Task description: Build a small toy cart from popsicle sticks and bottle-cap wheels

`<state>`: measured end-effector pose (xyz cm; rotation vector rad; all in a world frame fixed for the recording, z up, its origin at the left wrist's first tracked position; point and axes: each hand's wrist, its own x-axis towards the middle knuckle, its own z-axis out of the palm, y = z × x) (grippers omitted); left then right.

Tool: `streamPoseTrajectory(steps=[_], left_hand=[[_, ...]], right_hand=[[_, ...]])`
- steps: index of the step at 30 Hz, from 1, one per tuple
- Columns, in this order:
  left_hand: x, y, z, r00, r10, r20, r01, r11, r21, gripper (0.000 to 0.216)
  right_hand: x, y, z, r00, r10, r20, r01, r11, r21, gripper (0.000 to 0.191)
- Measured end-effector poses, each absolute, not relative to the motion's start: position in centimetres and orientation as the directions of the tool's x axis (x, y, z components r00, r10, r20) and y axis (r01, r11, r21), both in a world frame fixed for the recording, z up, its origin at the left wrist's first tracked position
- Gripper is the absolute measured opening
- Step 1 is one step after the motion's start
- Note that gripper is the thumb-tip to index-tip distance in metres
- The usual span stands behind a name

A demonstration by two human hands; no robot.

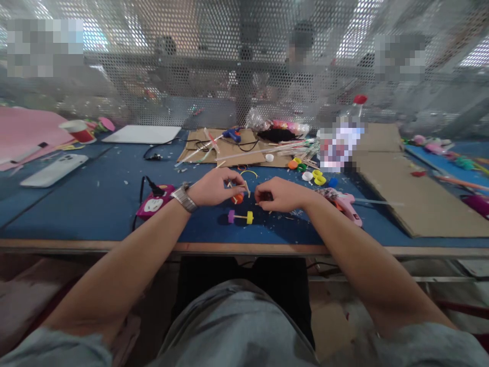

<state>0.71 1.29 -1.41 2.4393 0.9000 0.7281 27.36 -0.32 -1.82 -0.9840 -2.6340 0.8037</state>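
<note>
My left hand [214,187], with a metal watch [185,198] at the wrist, is closed in a pinch on a small piece of wooden sticks [247,187]. An orange bottle cap [237,198] sits just below those fingertips. To the right, my right hand [282,194] has its fingers curled together. A thin stick end shows beneath them, but what they grip is unclear. In front of both hands lies a wooden stick [240,217] joining a purple cap [231,216] and a yellow cap [249,217], like an axle with two wheels.
A pink glue gun [348,208] lies right of my right hand, near cardboard [424,199]. Loose bottle caps [319,179] lie farther back. A purple power socket [155,203] is at left, beyond it a phone [55,170]. A blue glue gun [232,134] rests at the back.
</note>
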Motion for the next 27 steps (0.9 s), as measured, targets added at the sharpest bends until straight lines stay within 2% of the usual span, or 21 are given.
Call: streamPoseTrajectory(steps=[5, 9, 12, 27], left_hand=[[0.8, 1.3, -1.8, 0.652, 0.669, 0.356, 0.458, -0.722, 0.518, 0.022], [0.8, 1.3, -2.0, 0.647, 0.664, 0.376, 0.461, -0.733, 0.5, 0.022], [0.8, 1.3, -2.0, 0.653, 0.656, 0.378, 0.453, -0.738, 0.5, 0.024], [0.8, 1.2, -2.0, 0.646, 0.668, 0.37, 0.421, -0.716, 0.557, 0.033]], right_hand=[[26.8, -0.5, -2.3, -0.692, 0.705, 0.153, 0.378, 0.535, -0.755, 0.015], [26.5, 0.0, -3.0, -0.576, 0.776, 0.259, 0.256, 0.472, -0.844, 0.03], [26.3, 0.2, -3.4, -0.529, 0.803, 0.274, 0.217, 0.441, -0.871, 0.034], [26.0, 0.0, -3.1, -0.501, 0.828, 0.253, 0.194, 0.392, -0.899, 0.027]])
